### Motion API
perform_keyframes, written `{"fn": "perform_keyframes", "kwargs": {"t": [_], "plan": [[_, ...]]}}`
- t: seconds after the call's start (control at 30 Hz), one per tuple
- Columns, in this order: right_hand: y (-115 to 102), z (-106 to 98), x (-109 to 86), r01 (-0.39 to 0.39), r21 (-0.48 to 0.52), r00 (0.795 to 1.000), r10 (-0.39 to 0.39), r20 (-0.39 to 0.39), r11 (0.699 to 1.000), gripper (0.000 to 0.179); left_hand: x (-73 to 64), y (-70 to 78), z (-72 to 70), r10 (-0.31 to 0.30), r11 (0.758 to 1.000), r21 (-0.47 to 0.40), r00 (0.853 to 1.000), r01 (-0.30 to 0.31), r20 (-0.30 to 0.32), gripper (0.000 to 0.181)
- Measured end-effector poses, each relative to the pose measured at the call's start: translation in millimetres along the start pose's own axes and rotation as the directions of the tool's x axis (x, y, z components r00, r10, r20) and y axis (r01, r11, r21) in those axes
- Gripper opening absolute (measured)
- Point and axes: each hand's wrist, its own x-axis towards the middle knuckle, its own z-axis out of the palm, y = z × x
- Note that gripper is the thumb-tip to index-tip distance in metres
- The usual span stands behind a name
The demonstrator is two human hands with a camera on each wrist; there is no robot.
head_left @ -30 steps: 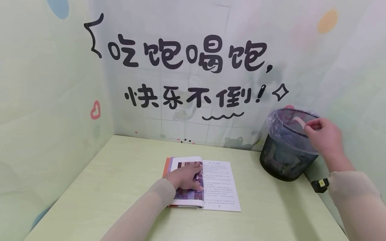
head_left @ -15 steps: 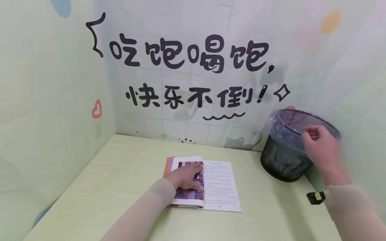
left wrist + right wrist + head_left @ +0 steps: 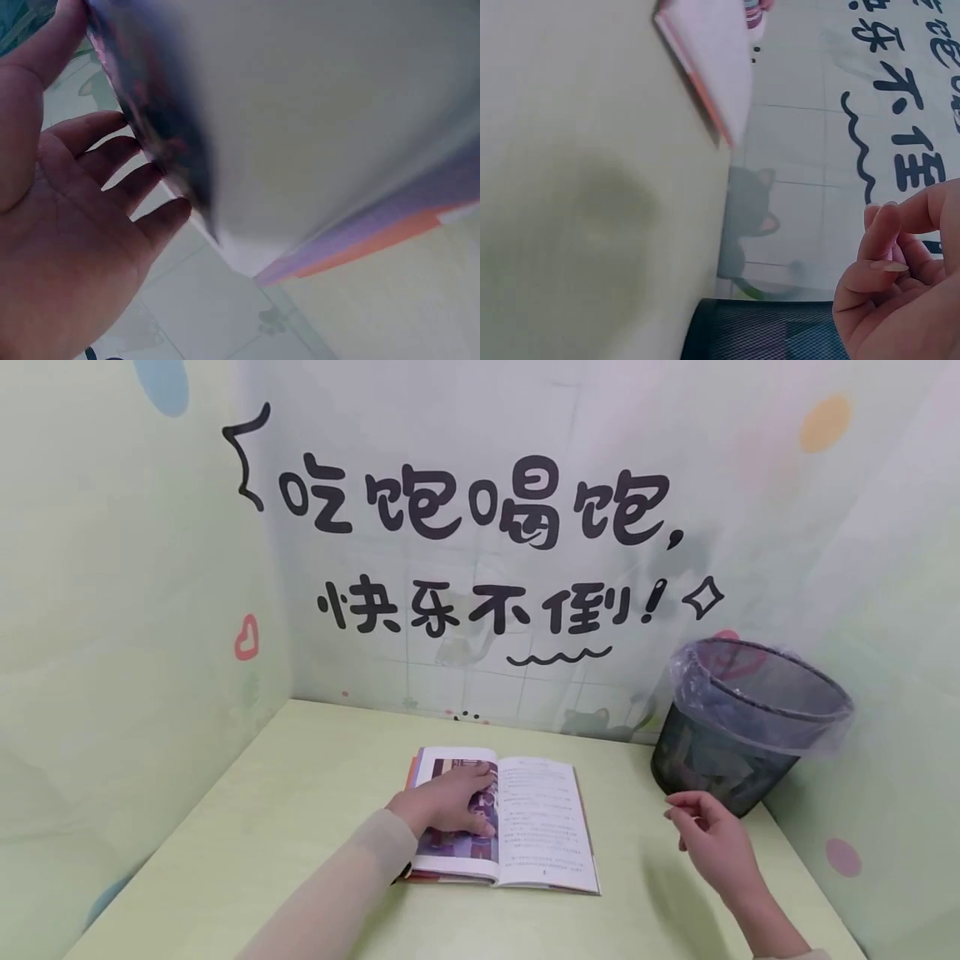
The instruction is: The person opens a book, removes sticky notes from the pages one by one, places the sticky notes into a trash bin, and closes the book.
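An open book lies on the table, with a picture on its left page and lines of print on its right page. My left hand rests on the left page, fingers spread over the picture. In the left wrist view, the fingertips are at the edge of the pictured page. Between the book and the waste bin, my right hand hovers above the table. Its fingers are loosely curled, with thumb and forefinger close together and nothing visible between them in the right wrist view.
At the back right corner stands a dark mesh waste bin with a clear plastic liner folded over its rim. Printed wall sheets border the pale table at the back and sides.
My right hand let go of a pale strip over the bin, then came down and left toward the book. The book's spine and my left hand shifted slightly left.
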Motion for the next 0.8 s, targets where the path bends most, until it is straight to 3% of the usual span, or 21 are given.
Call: {"fn": "perform_keyframes", "kwargs": {"t": [0.17,0.33,0.47,0.57,0.67,0.8], "plan": [[9,5,-4.4,-0.043,0.012,0.999,0.043,0.013,0.999,0.028,-6.3,-15.0,3.1,0.04,0.998,-0.043,0.999,-0.041,-0.032,0.094],[14,6,-5.8,-0.072,0.011,0.997,0.072,0.033,0.997,0.028,-16.8,-29.0,4.7,0.011,0.995,-0.098,0.997,-0.018,-0.071,0.091],[21,7,-5.7,-0.082,0.011,0.996,0.082,0.047,0.997,0.028,-34.9,-50.3,-6.2,-0.015,0.986,-0.168,0.991,-0.008,-0.133,0.082],[25,8,-5.0,-0.08,0.0,0.996,0.08,0.046,0.997,0.027,-54.6,-75.9,-21.2,-0.051,0.98,-0.197,0.975,0.007,-0.217,0.071],[30,10,-4.2,-0.076,-0.012,0.995,0.077,0.057,0.997,0.027,-74.9,-104.9,-33.3,-0.113,0.979,-0.197,0.945,0.054,-0.306,0.06],[34,17,-2.9,-0.064,-0.024,0.995,0.066,0.079,0.998,0.026,-96.8,-134.3,-42.9,-0.195,0.97,-0.205,0.917,0.128,-0.348,0.057]]}}
